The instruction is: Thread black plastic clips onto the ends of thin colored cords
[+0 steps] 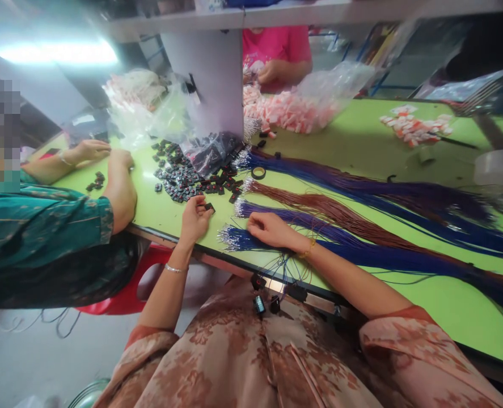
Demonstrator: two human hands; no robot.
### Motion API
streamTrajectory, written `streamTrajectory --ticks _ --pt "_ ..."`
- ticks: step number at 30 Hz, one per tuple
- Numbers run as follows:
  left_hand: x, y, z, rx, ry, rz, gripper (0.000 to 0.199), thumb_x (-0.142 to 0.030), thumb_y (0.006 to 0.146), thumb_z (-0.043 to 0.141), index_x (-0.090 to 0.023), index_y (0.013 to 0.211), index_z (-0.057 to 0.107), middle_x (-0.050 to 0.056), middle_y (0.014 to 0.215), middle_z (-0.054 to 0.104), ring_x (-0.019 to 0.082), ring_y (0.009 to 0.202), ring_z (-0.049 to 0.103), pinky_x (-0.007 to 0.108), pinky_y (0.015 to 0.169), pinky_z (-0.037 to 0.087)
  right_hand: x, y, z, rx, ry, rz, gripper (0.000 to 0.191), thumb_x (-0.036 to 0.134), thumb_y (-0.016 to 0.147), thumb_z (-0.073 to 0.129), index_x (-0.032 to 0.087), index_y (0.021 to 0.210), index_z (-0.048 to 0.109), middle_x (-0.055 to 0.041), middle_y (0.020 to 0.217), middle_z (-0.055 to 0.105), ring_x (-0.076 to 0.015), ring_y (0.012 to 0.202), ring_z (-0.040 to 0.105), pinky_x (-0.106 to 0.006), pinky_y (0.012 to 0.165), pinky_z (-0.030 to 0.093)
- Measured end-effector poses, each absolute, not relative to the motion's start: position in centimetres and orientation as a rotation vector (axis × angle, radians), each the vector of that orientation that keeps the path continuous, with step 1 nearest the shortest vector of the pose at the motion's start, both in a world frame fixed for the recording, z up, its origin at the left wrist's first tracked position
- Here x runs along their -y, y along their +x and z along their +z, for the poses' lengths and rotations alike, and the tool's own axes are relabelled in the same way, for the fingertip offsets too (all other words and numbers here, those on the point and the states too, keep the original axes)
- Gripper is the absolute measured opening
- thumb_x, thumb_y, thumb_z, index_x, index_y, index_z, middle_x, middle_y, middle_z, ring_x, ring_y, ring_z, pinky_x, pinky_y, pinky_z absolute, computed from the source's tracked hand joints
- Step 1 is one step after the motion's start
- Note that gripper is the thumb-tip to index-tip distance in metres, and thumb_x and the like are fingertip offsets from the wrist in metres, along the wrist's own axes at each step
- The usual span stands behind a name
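Observation:
My left hand point(195, 218) pinches a small black connector point(209, 207) near the front edge of the green table point(362, 141). Just beyond it lies a heap of several more black connectors point(187, 178). My right hand point(269, 229) rests with curled fingers on the tinned ends of a blue wire bundle point(242, 238). Other long bundles lie alongside: brown wires point(319, 205) and blue-purple wires point(362, 184) stretching to the right. Finished wire pieces with black plugs point(260, 303) hang off the table edge onto my lap.
A co-worker in a green sleeve point(42, 221) sits at left, arms on the table. Another person in pink point(277, 54) works opposite. A grey post point(212, 79), plastic bags of pink-white parts point(294, 110), a tape roll point(258, 173) and a white tub point(498, 167) stand around.

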State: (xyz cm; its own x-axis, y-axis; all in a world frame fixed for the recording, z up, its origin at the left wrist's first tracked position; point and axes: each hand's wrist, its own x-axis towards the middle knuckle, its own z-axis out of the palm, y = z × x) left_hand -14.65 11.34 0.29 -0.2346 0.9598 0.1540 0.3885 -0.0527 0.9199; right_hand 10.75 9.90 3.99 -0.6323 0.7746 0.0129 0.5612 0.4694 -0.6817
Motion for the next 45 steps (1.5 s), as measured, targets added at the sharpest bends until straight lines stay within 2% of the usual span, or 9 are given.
streamTrajectory --ticks 3,7,12,17,21,31,45 --pt "-9.9 -14.4 0.8 -1.403 1.135 1.370 0.038 -0.027 0.063 0.078 -0.016 0.095 0.061 0.003 0.085 0.063 0.012 0.073 0.059 0.027 0.070 0.049 -10.5 10.1 4.4 2.437 -1.183 0.873 0.010 0.018 0.082 0.050 0.016 0.076 0.057 -0.0017 0.070 0.060 -0.0110 0.060 0.045 -0.024 0.060 0.029" --pt "-7.8 -13.8 1.7 -1.268 0.904 1.468 0.041 -0.029 0.061 0.081 -0.018 0.097 0.065 0.002 0.088 0.064 0.012 0.077 0.063 0.023 0.067 0.050 -11.3 9.8 5.4 2.392 -1.333 0.683 0.008 0.017 0.078 0.053 0.016 0.071 0.056 -0.0039 0.070 0.061 -0.0126 0.061 0.046 -0.026 0.059 0.028" --pt "-6.2 -13.2 2.0 -1.162 0.722 1.509 0.037 -0.023 0.063 0.079 -0.020 0.097 0.065 0.001 0.090 0.063 0.012 0.081 0.066 0.020 0.066 0.051 -11.8 9.1 6.8 2.206 -1.103 0.899 0.009 0.018 0.076 0.052 0.016 0.069 0.056 0.0022 0.064 0.056 -0.0092 0.058 0.044 -0.023 0.058 0.030" --pt "-5.3 -12.0 2.1 -1.071 0.641 1.436 0.033 -0.019 0.066 0.077 -0.019 0.098 0.066 0.002 0.091 0.064 0.011 0.081 0.065 0.020 0.068 0.051 -11.2 6.9 7.7 2.095 -0.911 1.144 0.008 0.020 0.075 0.052 0.015 0.073 0.058 0.0043 0.061 0.054 -0.0076 0.056 0.042 -0.021 0.056 0.031" --pt "-4.6 -11.1 2.4 -1.003 0.655 1.387 0.031 -0.020 0.071 0.073 -0.020 0.101 0.065 0.003 0.093 0.065 0.012 0.083 0.063 0.023 0.073 0.052 -10.2 6.4 8.0 2.049 -0.874 1.194 0.010 0.022 0.076 0.054 0.015 0.073 0.060 0.0050 0.059 0.052 -0.0074 0.054 0.041 -0.020 0.055 0.030" --pt "-3.8 -9.4 2.6 -0.878 0.606 1.261 0.034 -0.021 0.074 0.072 -0.020 0.106 0.064 0.005 0.098 0.066 0.015 0.087 0.063 0.030 0.084 0.051 -7.8 8.0 6.4 2.113 -1.024 0.794 0.005 0.020 0.075 0.055 0.017 0.071 0.056 0.0009 0.066 0.054 -0.0105 0.061 0.045 -0.023 0.059 0.032" --pt "-3.8 -8.6 2.7 -0.862 0.588 1.242 0.036 -0.021 0.071 0.077 -0.019 0.104 0.064 0.003 0.095 0.066 0.010 0.084 0.062 0.021 0.078 0.049 -7.6 8.6 5.9 2.164 -1.021 0.712 0.007 0.018 0.076 0.053 0.018 0.070 0.053 0.0005 0.065 0.052 -0.0115 0.061 0.045 -0.024 0.059 0.032"
